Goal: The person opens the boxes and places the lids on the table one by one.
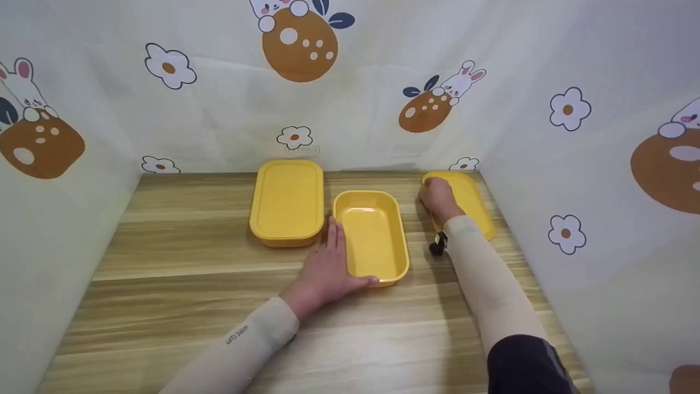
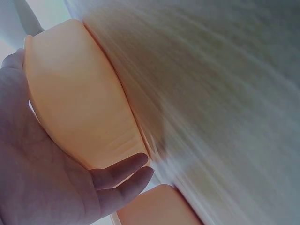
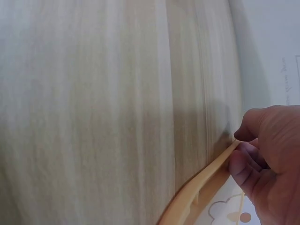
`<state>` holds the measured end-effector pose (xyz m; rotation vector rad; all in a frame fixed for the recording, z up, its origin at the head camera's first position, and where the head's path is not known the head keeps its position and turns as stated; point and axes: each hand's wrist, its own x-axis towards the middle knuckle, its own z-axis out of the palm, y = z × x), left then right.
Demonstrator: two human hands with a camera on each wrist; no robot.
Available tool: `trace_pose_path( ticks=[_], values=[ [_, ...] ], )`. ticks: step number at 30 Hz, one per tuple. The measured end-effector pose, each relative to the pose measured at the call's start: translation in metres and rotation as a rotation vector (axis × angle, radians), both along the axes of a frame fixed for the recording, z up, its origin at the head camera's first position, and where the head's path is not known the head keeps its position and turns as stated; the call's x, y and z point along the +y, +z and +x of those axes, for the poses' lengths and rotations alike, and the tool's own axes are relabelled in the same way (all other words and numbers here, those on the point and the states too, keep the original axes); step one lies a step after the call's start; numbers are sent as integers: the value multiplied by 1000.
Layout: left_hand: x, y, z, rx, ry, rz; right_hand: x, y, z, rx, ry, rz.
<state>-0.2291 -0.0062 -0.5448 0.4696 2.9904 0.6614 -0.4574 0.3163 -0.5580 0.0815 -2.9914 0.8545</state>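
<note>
Your yellow uncovered box [image 1: 377, 241] stands upright on the wood-grain table [image 1: 180, 284]; it is rectangular, with rounded corners, smooth walls, a glossy floor and a thin rim. The yellow loose lid [image 1: 470, 202] is a shallow rounded rectangle, located right of that box, near the patterned right-hand sheet [image 1: 607, 169]. A yellow lidded box [image 1: 288, 202] stands just left of the uncovered one, its cover seated on top.

Your left hand [image 1: 326, 271] is spread wide, fingers extended along the uncovered box's left wall, thumb reaching across its near end at the rim. Your right hand [image 1: 439, 196] is bent in a pinch, thumb and fingers gripping the loose lid's edge at its far left corner. Whether that corner is clear of the table you cannot tell.

The uncovered box's long axis runs away from you, far end slightly left. The loose lid's long axis also runs away from you, its far end leaning more noticeably left.
</note>
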Motion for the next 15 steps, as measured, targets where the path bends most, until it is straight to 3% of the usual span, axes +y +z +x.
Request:
trace_pose_path(
  ticks=[4,8,15],
  values=[
    [1,-1,-2,-5,-5,2,3,2,5,-25,-31,-56],
    [1,-4,-2,-2,-5,11,2,5,12,16,-34,-34],
    [-1,-4,-1,41,-14,12,-19,12,37,50,13,-175]
  ],
)
